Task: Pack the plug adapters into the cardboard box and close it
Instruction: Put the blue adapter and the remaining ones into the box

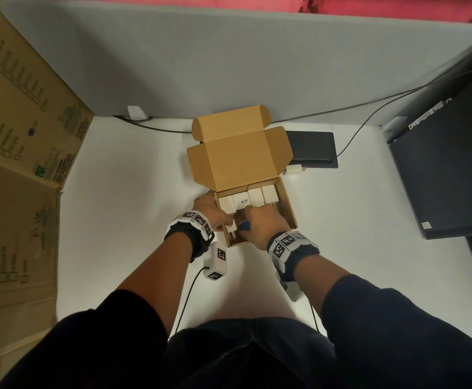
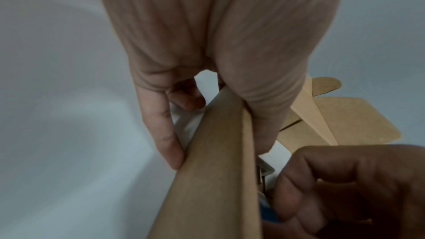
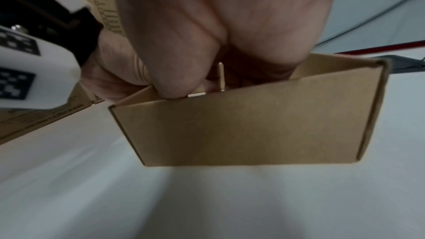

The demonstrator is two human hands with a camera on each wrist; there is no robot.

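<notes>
An open brown cardboard box (image 1: 287, 209) sits mid-table with its lid (image 1: 237, 161) folded back. Several white plug adapters (image 1: 253, 199) stand in a row along its far side. My left hand (image 1: 209, 211) grips the box's left wall (image 2: 214, 179), fingers (image 2: 161, 134) outside and thumb over the rim, next to a white adapter (image 1: 230, 228). My right hand (image 1: 260, 223) reaches into the near half and curls round an adapter whose metal prongs (image 3: 222, 76) stick up above the front wall (image 3: 241, 130); something blue (image 1: 244, 226) shows by it. One more white adapter (image 1: 295, 170) lies on the table right of the lid.
A large printed carton (image 1: 18, 136) stands along the left. A black flat device (image 1: 310, 150) lies behind the box, and a big dark case (image 1: 448, 169) fills the right side. A cable (image 1: 369, 108) runs along the grey partition (image 1: 229, 66).
</notes>
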